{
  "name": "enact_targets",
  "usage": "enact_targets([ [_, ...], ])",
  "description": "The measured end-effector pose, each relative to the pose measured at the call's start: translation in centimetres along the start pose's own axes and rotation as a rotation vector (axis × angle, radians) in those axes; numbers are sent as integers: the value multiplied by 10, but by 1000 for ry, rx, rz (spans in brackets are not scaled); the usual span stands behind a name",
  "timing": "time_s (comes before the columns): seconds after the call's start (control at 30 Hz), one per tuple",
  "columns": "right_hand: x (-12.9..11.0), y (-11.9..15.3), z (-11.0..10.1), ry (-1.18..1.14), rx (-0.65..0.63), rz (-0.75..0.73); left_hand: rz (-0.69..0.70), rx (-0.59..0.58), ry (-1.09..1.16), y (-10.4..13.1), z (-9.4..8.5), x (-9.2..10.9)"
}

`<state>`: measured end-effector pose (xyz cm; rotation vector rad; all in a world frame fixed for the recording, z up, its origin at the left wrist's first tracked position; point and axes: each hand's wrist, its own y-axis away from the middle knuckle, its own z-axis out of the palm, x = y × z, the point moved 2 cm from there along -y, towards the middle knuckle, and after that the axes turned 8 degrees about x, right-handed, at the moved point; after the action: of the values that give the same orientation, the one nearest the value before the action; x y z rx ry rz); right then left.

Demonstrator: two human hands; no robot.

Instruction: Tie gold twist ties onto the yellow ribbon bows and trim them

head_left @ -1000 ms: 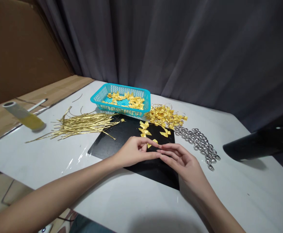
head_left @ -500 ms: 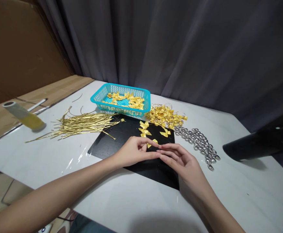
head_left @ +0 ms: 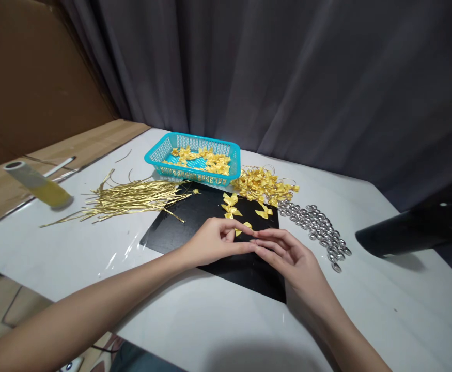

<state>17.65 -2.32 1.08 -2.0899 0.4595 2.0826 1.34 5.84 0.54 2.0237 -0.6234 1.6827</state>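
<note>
Over the black mat (head_left: 245,274), the fingertips of my left hand (head_left: 212,242) and my right hand (head_left: 295,258) meet. Both hands are closed in a pinch, thumb and fingers nearly touching those of the other hand. Whatever they hold is too small or too hidden to make out. Just behind the fingertips lies a gold ribbon bow (head_left: 244,228), partly covered by my left index finger. Farther back on the mat are a single bow (head_left: 264,211) and a small cluster of bows (head_left: 231,205).
A turquoise basket (head_left: 192,138) holding gold bows stands at the back. Beside it lies a pile of wired bows (head_left: 264,186). Silver beads (head_left: 321,230) spread to the right, near a black cylinder (head_left: 407,230). Gold twist ties (head_left: 133,200) and a roll-shaped container (head_left: 37,185) lie left.
</note>
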Motion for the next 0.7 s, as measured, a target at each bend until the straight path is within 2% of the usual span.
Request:
enact_targets([
  [0.7, 1, 1, 1, -26, 10, 0, -20, 19, 6, 0, 1, 2],
])
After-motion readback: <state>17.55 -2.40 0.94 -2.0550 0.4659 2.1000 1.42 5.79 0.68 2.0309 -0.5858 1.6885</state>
